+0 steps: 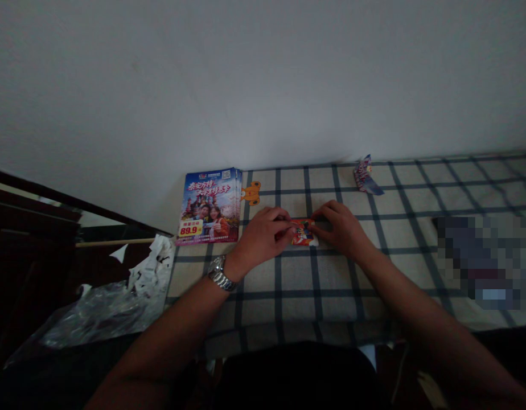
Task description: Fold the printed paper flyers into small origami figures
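A small piece of colourful printed paper (304, 233), red, orange and white, lies on the checked cloth between my hands. It looks folded, though my fingers cover its side edges. My left hand (267, 233), below a metal wristwatch (221, 273), pinches the paper's left side. From the right, my right hand (340, 226) has its thumb and fingertips closed on the upper right edge. Left of my hands sits a stack of glossy flyers (209, 206) with a blue and pink cover. Beyond my right hand stands a folded paper figure (365, 176) in blue and pink.
The checked tablecloth (254, 285) covers a table against a pale wall (263, 85). An orange bear-shaped cutout (251, 193) lies beside the flyers. A blurred dark object (480, 262) rests at the right. A clear plastic bag (105, 313) with white paper scraps hangs off the left.
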`<state>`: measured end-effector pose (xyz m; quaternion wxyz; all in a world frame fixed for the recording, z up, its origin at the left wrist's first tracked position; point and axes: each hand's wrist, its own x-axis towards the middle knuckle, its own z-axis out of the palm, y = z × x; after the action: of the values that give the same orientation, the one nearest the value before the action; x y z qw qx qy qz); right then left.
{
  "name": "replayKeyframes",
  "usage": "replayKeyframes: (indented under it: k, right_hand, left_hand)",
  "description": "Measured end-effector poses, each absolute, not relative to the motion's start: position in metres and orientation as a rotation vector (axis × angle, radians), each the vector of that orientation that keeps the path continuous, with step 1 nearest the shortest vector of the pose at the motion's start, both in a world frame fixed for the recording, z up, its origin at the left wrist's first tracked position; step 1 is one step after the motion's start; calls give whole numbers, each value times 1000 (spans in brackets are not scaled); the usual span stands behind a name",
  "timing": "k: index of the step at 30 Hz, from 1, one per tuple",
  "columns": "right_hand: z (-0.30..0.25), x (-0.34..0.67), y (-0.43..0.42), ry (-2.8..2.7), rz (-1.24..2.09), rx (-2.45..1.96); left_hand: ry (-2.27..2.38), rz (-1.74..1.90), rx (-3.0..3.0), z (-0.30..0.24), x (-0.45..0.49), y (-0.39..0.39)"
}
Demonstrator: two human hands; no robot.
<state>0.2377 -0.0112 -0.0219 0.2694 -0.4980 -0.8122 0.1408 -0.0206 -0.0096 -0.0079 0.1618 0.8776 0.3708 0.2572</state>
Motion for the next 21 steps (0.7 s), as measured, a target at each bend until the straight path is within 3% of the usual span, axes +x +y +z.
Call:
replayKeyframes:
  k: [21]
  right_hand:
    - [-22, 238, -11, -2184, 405, -1326]
  left_hand:
    - [1233, 743, 2479, -12, -11, -13]
